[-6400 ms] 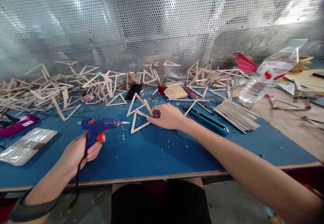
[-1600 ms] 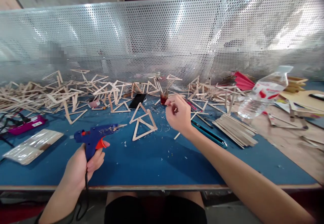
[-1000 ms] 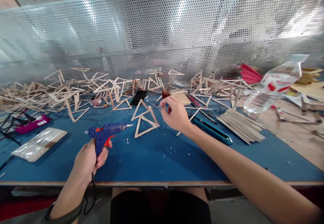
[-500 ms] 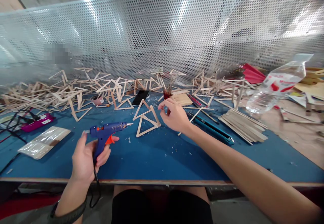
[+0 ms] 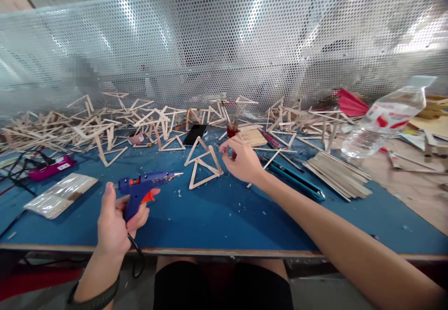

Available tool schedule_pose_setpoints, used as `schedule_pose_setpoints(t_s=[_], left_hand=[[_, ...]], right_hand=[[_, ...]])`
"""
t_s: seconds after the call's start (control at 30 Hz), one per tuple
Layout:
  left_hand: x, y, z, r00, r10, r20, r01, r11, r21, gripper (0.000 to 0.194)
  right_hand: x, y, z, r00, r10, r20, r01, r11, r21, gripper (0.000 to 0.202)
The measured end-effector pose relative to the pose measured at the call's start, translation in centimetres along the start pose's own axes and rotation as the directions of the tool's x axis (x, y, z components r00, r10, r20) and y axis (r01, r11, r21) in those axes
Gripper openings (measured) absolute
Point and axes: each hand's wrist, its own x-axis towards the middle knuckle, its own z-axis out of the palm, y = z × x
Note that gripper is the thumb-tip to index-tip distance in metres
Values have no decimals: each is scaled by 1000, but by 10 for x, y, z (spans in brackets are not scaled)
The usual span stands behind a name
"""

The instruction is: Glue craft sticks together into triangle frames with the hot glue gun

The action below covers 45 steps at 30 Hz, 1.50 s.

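Observation:
A blue hot glue gun with an orange trigger is gripped in my left hand, its metal nozzle pointing right. The thumb of that hand is raised behind the gun's back end. Just right of the nozzle, a small frame of wooden sticks joined in triangles stands on the blue tabletop. My right hand hovers close beside the frame's right side, its fingers curled together. Whatever its fingertips may hold is hidden. A fine strand hangs near the frame's right corner.
Piled stick triangles line the back against a perforated metal screen. Right of my forearm lie a teal utility knife, loose sticks and a plastic bottle. At left are a purple power strip and a clear packet.
My left hand has drawn slightly left and down with the glue gun, and its thumb has come off the gun's back end. My right hand and the frame stay nearly in place.

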Motion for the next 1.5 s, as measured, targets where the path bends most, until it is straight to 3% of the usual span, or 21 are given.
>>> schedule_pose_setpoints(t_s=[0.37, 0.43, 0.63, 0.83, 1.07, 1.37, 1.5], left_hand=[[3, 2, 0, 997, -50, 50, 53, 997, -60, 90], [2, 2, 0, 997, -48, 53, 51, 997, -56, 83], [8, -4, -1, 998, -51, 27, 48, 994, 102, 39], [14, -8, 1, 988, -141, -71, 152, 967, 206, 47], [13, -7, -3, 997, -71, 23, 66, 983, 171, 30], [13, -6, 3, 992, -112, -56, 121, 974, 192, 48], [12, -5, 3, 997, -41, -58, 51, 982, 180, 36]], right_hand=[[1, 0, 0, 1000, 7, -4, -7, 1000, -14, 14], [1, 0, 0, 1000, 5, -1, -5, 1000, -14, 14], [1, 2, 0, 1000, 5, 24, -5, 1000, -18, 14], [0, 3, 1, 999, 28, 40, -26, 999, -30, 13], [0, 2, 0, 999, 30, 44, -28, 999, -39, 12], [1, 3, 2, 997, 38, 60, -35, 999, -41, 15], [1, 5, 2, 998, 30, 60, -27, 998, -49, 14]])
